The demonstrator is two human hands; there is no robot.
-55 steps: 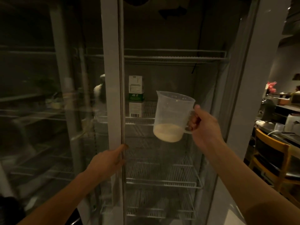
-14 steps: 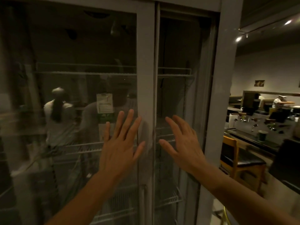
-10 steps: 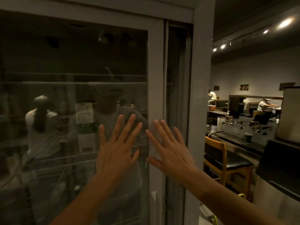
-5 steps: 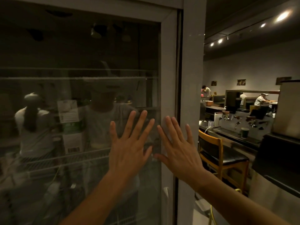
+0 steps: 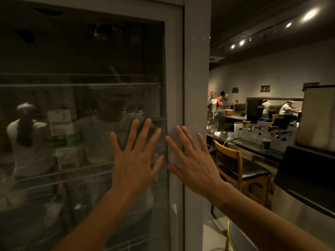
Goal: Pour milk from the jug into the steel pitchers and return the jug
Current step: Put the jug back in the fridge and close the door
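Item: my left hand (image 5: 135, 165). Fingers straight and spread, palm flat against the glass door (image 5: 81, 124) of the fridge, near the door's right edge. It holds nothing.

Item: my right hand (image 5: 194, 165). Fingers straight and fanned, flat against the pale door frame (image 5: 174, 69) where it meets the fridge's outer post (image 5: 196, 69). It holds nothing. The two hands lie just beside each other, thumbs near but apart.

Item: jug. I cannot make it out; the glass is dark and full of reflections, so its place behind the door cannot be told.

Item: carton (image 5: 62, 138), white and green, standing on a wire shelf (image 5: 54, 175) behind the glass, left of my left hand.

Item: reflections of people in pale shirts across the pane.

Item: wooden chair (image 5: 237, 165) with a dark seat, right of the fridge, beside a counter (image 5: 253, 145).

Item: espresso machine (image 5: 264, 131) on that counter, a dark cup (image 5: 266, 143) in front of it.

Item: seated people at tables in the far room, under ceiling spotlights (image 5: 308, 14).
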